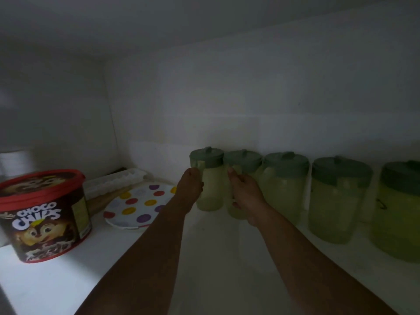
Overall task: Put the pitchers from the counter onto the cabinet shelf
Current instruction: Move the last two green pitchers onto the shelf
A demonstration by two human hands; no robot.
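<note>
Left hand (190,185) is cupped against the left side of the end pitcher (208,178); fingers wrap behind it & are mostly hidden, so how firm the grip is I can't tell. Right hand (246,196) curls round the handle side of the second pitcher (241,176), thumb up near the lid.

Both pitchers stand upright at the shelf (216,258) back edge, touching each other, at the left end of a row w/ three more pitchers (334,196) toward the right edge.

Likely step: seating/aligning these two. Best done by sliding them flush to the back wall, bases flat, lids level, then letting go w/o nudging the neighbours.

Both arms reach forward nearly straight, wrists level.

Left of them: dotted plate (138,205), Choco Chips tub (43,214) at front-left.
</note>
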